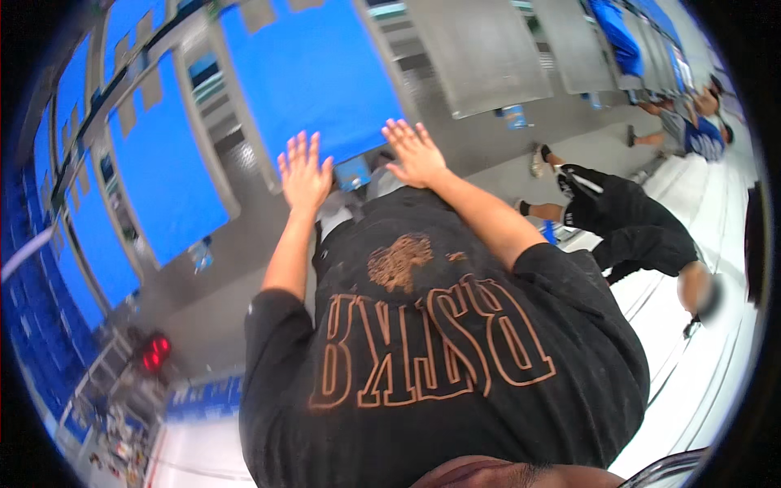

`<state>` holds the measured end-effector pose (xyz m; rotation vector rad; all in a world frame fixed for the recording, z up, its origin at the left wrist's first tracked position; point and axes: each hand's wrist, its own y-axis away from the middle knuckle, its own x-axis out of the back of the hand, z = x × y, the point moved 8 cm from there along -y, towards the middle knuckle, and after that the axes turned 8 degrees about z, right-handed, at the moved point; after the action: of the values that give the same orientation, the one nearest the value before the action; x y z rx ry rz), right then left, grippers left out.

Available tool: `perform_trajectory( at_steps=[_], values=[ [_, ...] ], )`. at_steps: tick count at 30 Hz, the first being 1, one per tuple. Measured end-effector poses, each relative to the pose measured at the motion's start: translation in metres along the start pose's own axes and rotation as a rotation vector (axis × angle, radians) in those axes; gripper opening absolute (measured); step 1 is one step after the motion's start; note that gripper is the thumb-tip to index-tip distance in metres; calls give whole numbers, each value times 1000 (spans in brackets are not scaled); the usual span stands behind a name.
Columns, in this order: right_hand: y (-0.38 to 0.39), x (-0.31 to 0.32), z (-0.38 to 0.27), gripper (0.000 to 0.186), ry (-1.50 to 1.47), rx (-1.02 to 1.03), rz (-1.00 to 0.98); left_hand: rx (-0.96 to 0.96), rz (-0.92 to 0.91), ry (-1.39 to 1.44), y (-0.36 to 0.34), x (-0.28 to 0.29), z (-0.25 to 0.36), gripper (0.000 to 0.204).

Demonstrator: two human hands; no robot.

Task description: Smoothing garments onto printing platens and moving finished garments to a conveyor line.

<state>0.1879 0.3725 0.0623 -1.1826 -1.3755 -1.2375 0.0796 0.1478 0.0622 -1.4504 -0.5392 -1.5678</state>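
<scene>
A bright blue sheet (313, 73) lies flat on a grey-edged board in front of me; it looks like cloth. My left hand (305, 175) is at its near left corner, fingers stretched out and apart, palm down. Over the near right corner is my right hand (415, 154), also flat with its fingers spread. Neither hand holds anything. Whether the palms press on the sheet or hover just above it, I cannot tell. Between my wrists, below the near edge, a small light-blue translucent object (352, 173) shows; its kind is unclear.
More boards with blue sheets (167, 154) stand in a row to the left. Bare grey boards (480, 57) continue to the right. A person in black clothes (630, 211) is at the right, with others farther off. Red lights (156, 353) glow at lower left.
</scene>
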Motion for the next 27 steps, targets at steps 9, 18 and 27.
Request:
perform_trajectory(
  at_steps=[9, 18, 27],
  values=[
    [23, 34, 170, 88, -222, -385, 339, 343, -47, -145, 51, 13, -80, 69],
    [82, 46, 388, 43, -379, -744, 610, 110, 228, 54, -99, 3, 103, 56],
    [142, -10, 503, 24, -909, -967, 540, -297, -143, 717, -156, -21, 334, 19]
  ],
)
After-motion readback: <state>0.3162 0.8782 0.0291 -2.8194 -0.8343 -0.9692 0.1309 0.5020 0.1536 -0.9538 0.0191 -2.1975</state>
